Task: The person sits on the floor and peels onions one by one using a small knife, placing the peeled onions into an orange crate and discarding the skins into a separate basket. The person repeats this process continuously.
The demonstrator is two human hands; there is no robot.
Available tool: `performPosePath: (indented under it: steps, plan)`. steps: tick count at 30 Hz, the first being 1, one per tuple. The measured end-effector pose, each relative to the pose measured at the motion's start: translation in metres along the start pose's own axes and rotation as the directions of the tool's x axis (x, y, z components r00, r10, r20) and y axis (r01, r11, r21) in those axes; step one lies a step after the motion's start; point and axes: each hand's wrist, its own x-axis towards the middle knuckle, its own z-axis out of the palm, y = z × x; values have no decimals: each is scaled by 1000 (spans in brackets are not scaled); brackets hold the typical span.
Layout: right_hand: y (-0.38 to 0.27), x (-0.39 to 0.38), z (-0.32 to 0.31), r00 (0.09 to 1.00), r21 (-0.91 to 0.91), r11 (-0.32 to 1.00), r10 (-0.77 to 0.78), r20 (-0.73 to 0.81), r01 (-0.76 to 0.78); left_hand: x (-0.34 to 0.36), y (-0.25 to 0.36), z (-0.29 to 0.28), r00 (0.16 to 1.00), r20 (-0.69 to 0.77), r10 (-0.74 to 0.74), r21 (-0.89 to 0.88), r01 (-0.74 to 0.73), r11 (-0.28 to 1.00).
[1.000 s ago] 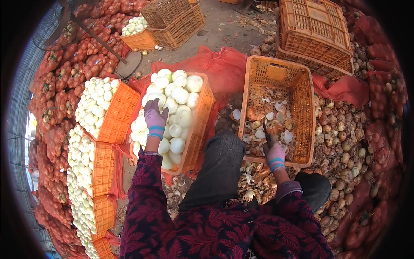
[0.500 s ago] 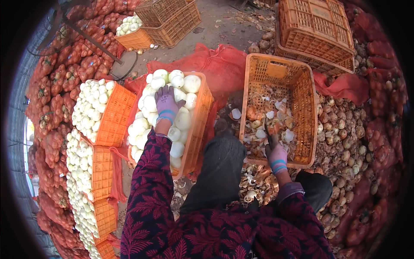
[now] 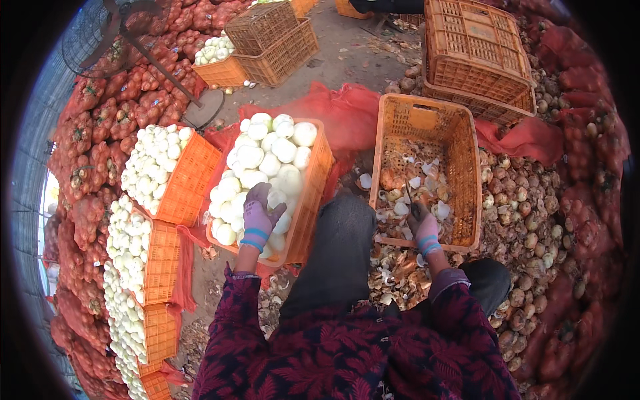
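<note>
My left hand (image 3: 257,215), in a pale purple glove with dark fingertips, rests over the near part of an orange crate (image 3: 313,193) heaped with peeled white onions (image 3: 270,150). Its fingers are stretched out and the thumb stands apart; no onion is gripped. In my right hand (image 3: 425,227), gloved alike, is a knife (image 3: 409,195), its thin dark blade pointing away from me. That hand is closed, over the near side of a second orange crate (image 3: 475,193) with onion skins (image 3: 427,177) scattered on its bottom.
Several orange crates (image 3: 183,180) of peeled onions line the left. Unpeeled onions (image 3: 523,207) pile up at the right beside filled red mesh sacks (image 3: 590,213). Stacked crates (image 3: 480,53) stand far right, and a fan (image 3: 153,47) far left. Red netting (image 3: 340,107) lies beyond the crates.
My left hand has drawn back toward me from the far part of the onion heap to its near part. My right hand still holds the knife in nearly the same place.
</note>
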Motion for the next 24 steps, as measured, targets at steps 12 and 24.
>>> performPosePath:
  steps: [12,24]
  plan:
    - [-33,-156,-278,964,796,551,-71,-255,251,-10,200,-23,898,-147,416,-254,-440,861]
    - [219,-352,-136,388,776,494,854,-348,-392,-69,317,188,455,680,575,-66,-743,666]
